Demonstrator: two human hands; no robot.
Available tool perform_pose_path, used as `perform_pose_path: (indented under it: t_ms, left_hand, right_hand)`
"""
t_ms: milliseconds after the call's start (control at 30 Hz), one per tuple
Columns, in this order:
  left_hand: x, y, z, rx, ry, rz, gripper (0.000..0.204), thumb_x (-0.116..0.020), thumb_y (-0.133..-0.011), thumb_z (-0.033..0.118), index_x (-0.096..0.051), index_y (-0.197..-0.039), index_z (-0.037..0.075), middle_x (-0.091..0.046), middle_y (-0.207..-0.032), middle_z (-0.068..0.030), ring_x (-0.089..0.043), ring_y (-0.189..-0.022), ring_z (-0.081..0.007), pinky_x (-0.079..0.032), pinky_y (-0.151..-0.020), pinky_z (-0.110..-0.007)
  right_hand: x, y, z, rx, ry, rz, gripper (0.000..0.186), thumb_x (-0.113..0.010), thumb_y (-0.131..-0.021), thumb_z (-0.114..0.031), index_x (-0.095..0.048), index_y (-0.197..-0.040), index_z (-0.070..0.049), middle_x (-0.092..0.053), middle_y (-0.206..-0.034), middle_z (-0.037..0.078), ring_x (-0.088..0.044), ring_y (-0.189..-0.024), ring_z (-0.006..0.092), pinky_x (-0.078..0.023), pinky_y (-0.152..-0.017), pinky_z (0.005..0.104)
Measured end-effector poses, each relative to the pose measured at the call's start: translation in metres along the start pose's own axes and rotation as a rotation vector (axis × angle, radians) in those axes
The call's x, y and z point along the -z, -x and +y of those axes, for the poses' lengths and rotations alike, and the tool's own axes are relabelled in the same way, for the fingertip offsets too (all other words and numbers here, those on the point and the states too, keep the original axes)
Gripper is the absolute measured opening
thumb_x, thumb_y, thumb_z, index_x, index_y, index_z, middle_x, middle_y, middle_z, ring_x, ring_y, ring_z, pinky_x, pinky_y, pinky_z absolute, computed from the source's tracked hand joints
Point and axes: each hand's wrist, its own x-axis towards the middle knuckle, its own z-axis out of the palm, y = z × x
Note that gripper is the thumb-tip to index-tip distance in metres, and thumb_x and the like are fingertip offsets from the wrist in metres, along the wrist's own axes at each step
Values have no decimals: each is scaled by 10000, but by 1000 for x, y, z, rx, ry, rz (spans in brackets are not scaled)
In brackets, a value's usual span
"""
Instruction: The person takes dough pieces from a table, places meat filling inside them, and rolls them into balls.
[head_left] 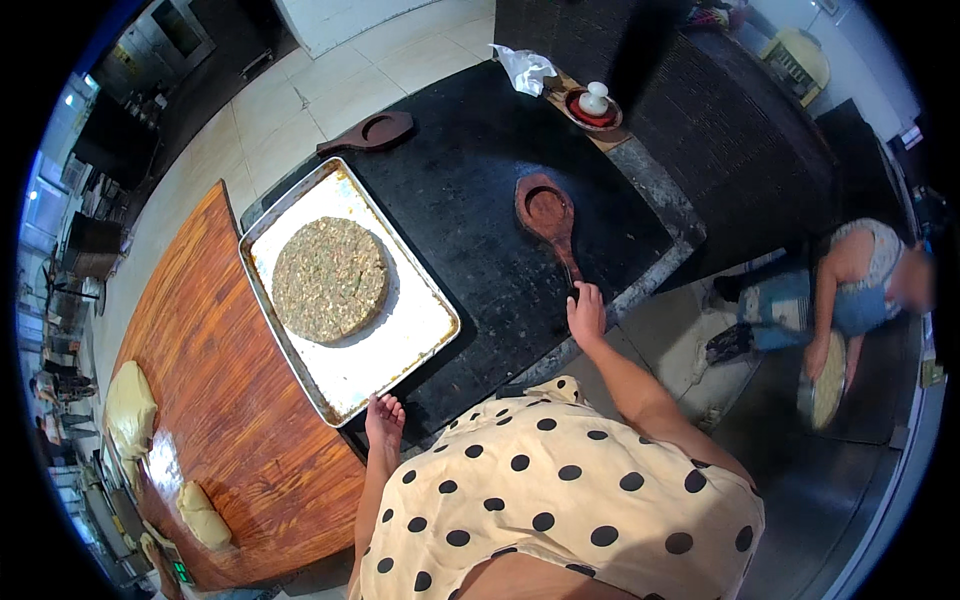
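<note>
My right hand [588, 314] closes its fingers round the handle end of a brown wooden mould [562, 232], a paddle shape with a round hollow in its head. The mould lies hollow side up on the black tabletop. My left hand [383, 420] is at the near rim of a metal baking tray [425, 347], its fingers curled against the edge. On the tray sits a thick round slab of speckled greenish-brown filling [330, 280], dense with chopped bits, nearer the tray's far left part.
A second wooden mould [372, 132] lies beyond the tray. A white knobbed press [594, 98] stands in a reddish dish beside crumpled plastic [523, 70]. Pale dough lumps [203, 515] rest on the wooden table [260, 450] at left. At right another person holds a tray [824, 385].
</note>
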Motion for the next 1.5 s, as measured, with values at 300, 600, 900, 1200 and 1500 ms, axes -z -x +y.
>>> perform_pose_path:
  t_ms: [300,600,900,1200,1500]
  left_hand:
    - [15,31,-41,125,-137,45,266,-543,-995,292,-621,-1020,39,-676,-864,-82,-651,-755,-195,-559,-695,-321]
    - [7,37,-65,22,-284,100,205,-546,-991,215,-609,-1012,22,-677,-871,-84,-665,-717,-188,-580,-651,-334]
    - [11,25,-101,21,-379,148,169,-551,-972,176,-618,-971,20,-676,-827,-86,-659,-668,-180,-584,-620,-353]
    - [9,15,-100,14,-532,174,232,-549,-970,208,-640,-877,17,-699,-778,-100,-680,-618,-201,-574,-560,-344]
    - [6,22,-91,3,-633,184,268,-525,-987,228,-640,-888,6,-709,-775,-111,-690,-633,-210,-576,-587,-348]
  right_hand:
    - [-19,-69,3,-97,148,-227,439,-793,-758,-344,-619,-1010,-29,-601,-1102,191,-572,-1095,394,-495,-895,491]
    - [-8,-109,48,-107,219,-189,379,-789,-781,-266,-651,-1096,-105,-628,-1103,150,-610,-1046,376,-501,-872,475]
    - [-16,-138,73,-112,296,-264,481,-767,-816,-245,-596,-1233,-80,-599,-1203,190,-602,-1094,393,-485,-932,476]
    - [-12,-136,66,-135,300,-286,496,-745,-827,-227,-577,-1263,-60,-586,-1219,188,-591,-1101,401,-476,-948,474]
    - [-15,-132,68,-103,311,-262,533,-736,-835,-210,-544,-1309,-61,-579,-1231,203,-587,-1114,409,-479,-951,477]
